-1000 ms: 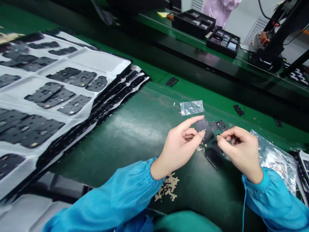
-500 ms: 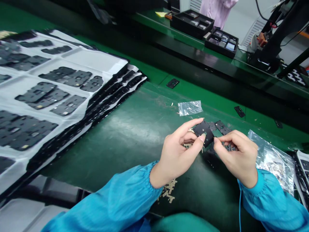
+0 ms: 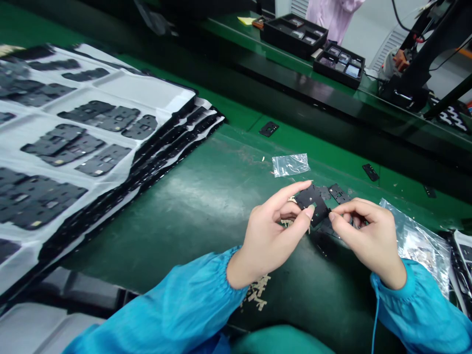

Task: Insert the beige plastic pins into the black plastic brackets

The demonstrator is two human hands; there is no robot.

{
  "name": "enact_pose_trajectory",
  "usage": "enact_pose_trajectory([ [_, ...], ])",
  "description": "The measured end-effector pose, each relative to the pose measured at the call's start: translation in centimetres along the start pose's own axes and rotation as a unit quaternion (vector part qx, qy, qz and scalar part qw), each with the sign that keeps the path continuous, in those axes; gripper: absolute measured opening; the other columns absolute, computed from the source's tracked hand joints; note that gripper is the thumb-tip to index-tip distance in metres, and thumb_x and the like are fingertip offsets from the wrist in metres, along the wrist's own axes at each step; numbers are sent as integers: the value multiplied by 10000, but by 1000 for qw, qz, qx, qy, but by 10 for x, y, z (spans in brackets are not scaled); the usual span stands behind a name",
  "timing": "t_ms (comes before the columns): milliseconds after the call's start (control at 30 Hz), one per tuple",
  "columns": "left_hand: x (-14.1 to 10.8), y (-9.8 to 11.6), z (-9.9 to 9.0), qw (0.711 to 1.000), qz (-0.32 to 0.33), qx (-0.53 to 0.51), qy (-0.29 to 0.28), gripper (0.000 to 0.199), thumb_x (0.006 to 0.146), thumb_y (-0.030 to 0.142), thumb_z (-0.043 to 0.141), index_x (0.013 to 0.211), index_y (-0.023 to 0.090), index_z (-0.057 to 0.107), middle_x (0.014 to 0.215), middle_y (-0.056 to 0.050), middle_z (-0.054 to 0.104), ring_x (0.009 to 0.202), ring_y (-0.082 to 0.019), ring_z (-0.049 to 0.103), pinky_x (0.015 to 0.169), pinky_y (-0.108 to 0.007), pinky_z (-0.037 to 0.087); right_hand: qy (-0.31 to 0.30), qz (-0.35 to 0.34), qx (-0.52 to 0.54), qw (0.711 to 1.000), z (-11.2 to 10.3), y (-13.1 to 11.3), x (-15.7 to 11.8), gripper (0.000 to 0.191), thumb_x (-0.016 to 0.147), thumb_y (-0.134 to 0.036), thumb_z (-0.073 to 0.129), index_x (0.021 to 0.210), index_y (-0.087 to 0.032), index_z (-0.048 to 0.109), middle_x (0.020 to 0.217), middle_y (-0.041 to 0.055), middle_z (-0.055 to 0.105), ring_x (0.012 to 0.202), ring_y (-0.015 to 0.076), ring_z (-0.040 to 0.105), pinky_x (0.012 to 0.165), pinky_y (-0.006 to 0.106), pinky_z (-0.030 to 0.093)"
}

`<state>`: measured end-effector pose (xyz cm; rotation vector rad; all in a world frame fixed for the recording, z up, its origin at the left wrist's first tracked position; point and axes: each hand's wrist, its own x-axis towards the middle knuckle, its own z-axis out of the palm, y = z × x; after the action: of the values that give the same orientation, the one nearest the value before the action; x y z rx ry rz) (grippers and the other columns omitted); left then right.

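My left hand (image 3: 271,231) grips a thin black plate (image 3: 309,197) with small cut-outs between thumb and fingers, tilted above the bench. At the plate's right corner, my right hand (image 3: 368,231) is closed in a pinch. A tiny dark bit shows at its fingertips; whether it is part of the plate or a separate piece I cannot tell. More black plates (image 3: 338,192) lie on the bench just behind, partly covered by my hands. Small tan strips (image 3: 258,294) lie in a loose heap below my left wrist.
Stacked white-lined trays (image 3: 147,93) holding black plates fill the left. A small clear bag (image 3: 290,165) lies beyond my hands, and a larger clear bag (image 3: 424,246) is at right. Black compartment boxes (image 3: 295,35) stand on the back shelf, near a person in pink (image 3: 328,17).
My right hand has shifted slightly right, its pinch still at the plate's corner. My left hand and the plate have hardly moved.
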<state>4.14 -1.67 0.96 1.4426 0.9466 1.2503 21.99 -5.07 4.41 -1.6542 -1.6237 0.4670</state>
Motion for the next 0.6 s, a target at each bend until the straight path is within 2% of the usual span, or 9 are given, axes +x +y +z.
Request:
enact_pose_trajectory([
  [300, -1, 0, -2, 1000, 5, 10, -5, 414, 898, 153, 685, 1311, 185, 700, 593, 47, 632, 519, -103, 555, 571, -212, 552, -28, 70, 55, 996, -2, 1, 3, 113, 729, -152, 690, 660, -205, 762, 528, -23, 568, 491, 111, 419, 447, 244, 316],
  [600, -1, 1, 0, 1000, -5, -2, -5, 404, 892, 142, 675, 1294, 172, 706, 585, 50, 623, 507, -97, 545, 552, -203, 545, -31, 67, 63, 995, -2, 1, 2, 121, 724, -142, 687, 653, -207, 759, 529, -29, 555, 503, 111, 416, 464, 251, 311],
])
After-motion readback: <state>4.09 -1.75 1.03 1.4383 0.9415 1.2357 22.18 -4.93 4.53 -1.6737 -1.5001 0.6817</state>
